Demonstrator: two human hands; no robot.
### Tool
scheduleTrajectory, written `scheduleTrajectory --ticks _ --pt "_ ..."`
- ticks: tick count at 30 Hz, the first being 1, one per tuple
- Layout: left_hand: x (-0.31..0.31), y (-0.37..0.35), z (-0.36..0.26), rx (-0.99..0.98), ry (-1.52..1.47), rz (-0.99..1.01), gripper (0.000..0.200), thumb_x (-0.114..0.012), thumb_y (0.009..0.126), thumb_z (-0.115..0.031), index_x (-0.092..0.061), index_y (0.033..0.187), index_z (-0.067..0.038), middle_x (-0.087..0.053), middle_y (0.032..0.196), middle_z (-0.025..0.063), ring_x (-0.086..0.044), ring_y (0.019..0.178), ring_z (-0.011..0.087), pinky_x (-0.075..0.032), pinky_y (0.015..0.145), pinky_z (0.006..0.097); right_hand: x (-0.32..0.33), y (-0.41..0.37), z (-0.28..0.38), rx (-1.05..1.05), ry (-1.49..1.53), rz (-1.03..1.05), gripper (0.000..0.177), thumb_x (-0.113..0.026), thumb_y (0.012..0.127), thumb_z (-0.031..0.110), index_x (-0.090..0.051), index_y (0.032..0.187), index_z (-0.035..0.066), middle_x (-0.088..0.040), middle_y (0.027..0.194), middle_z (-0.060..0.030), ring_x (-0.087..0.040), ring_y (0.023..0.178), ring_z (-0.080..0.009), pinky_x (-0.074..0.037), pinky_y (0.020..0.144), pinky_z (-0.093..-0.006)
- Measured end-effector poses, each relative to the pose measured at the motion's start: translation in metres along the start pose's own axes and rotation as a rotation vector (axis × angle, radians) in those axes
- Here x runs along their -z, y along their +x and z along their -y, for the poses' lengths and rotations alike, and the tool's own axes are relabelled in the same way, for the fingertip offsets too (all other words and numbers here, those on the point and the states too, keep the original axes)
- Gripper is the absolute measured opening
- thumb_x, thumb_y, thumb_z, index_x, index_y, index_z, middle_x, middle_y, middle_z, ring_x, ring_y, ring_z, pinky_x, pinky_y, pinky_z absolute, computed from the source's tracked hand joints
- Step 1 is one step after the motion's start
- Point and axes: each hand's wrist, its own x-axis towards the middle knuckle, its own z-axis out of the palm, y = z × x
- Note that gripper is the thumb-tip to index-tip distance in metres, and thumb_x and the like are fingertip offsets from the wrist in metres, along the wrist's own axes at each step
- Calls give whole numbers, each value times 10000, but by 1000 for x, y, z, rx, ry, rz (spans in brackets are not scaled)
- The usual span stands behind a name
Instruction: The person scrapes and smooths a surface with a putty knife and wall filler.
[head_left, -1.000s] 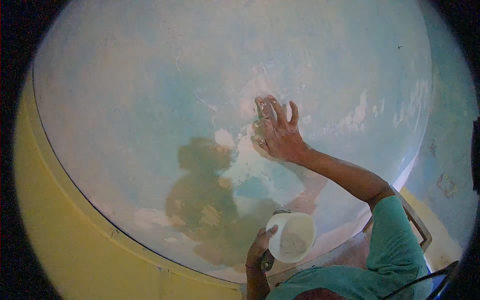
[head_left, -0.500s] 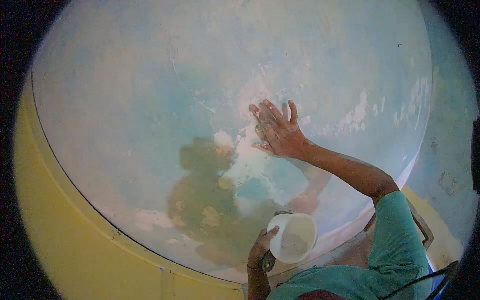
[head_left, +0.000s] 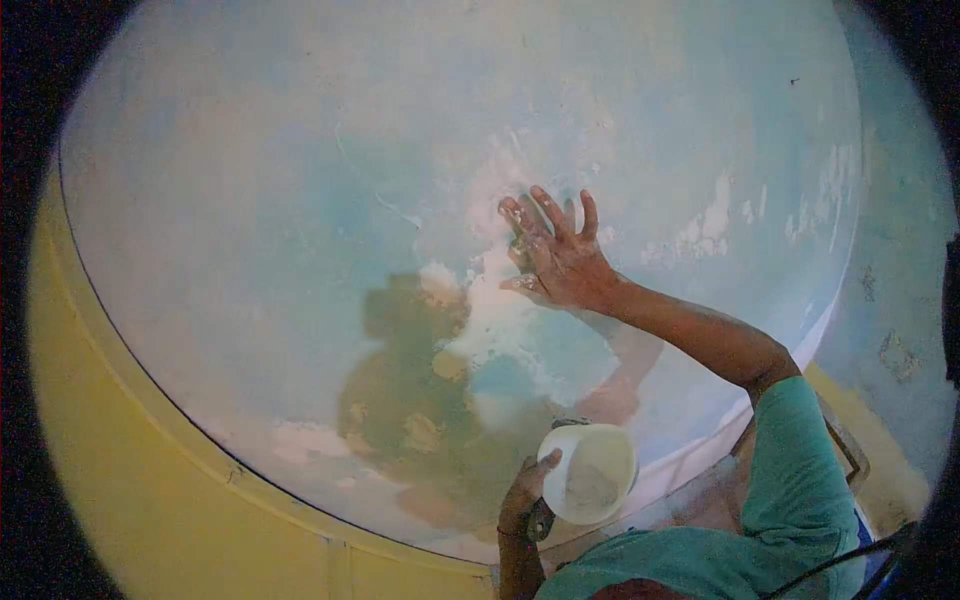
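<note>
My left hand (head_left: 522, 494) is closed on the rim of a white plastic tub (head_left: 612, 446), thumb over the edge. Whitish paste (head_left: 592, 487) lies inside it. Held along with the tub is a dark-handled tool (head_left: 540, 521); most of it is hidden behind the tub. Up on the pale blue-green wall (head_left: 300, 220), my right hand (head_left: 565, 260) has its fingers spread, with white smears on the fingertips and thumb. A small greenish patch shows by its index finger; I cannot make out what it is. White paste patches (head_left: 490, 300) mark the wall beside and below this hand.
A yellow band (head_left: 180, 460) borders the wall at the lower left. More whitish patches (head_left: 710, 220) lie to the right. A brown frame-like edge (head_left: 848, 445) and dark cables (head_left: 870, 555) are near my right side. My shadow falls across the wall's lower middle.
My right hand has shifted slightly, its fingers a little higher and more upright on the wall. The tub in my left hand stays nearly in place.
</note>
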Motion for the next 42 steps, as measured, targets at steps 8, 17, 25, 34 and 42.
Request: scheduleTrajectory --ticks 8,17,25,34,42 --pt "17 10 17 3 -6 7 346 -531 811 -277 -522 999 13 -592 849 77 -581 690 160 -467 622 281 5 8 3 -10 -87 103 632 -463 764 528 -372 1118 13 -265 1341 -106 -176 1257 -294 44 943 -601" --pt "0 1 -3 152 -36 -16 449 -587 756 -270 -444 1081 5 -556 964 121 -568 808 249 -468 715 360 7 2 5 95 -18 84 570 -417 779 551 -426 1099 79 -264 1344 -80 -164 1263 -268 59 950 -595" --pt "4 15 9 -35 12 -59 370 -535 801 -317 -540 934 29 -589 773 94 -583 639 165 -470 577 288 0 2 1 -15 -80 112 663 -374 784 575 -364 1201 59 -248 1350 -78 -176 1251 -293 49 947 -589" --pt "5 34 5 -43 124 4 396 -535 789 -363 -548 885 21 -567 628 59 -539 479 130 -425 425 247 10 4 3 52 -46 115 737 -373 763 608 -310 1260 69 -230 1363 -49 -166 1254 -279 54 958 -578" --pt "11 37 6 10 171 -27 411 -551 775 -353 -524 961 13 -581 774 88 -567 617 153 -466 553 298 1 7 -2 -5 -68 131 722 -402 750 607 -284 1281 132 -246 1355 -55 -180 1249 -273 39 951 -590"
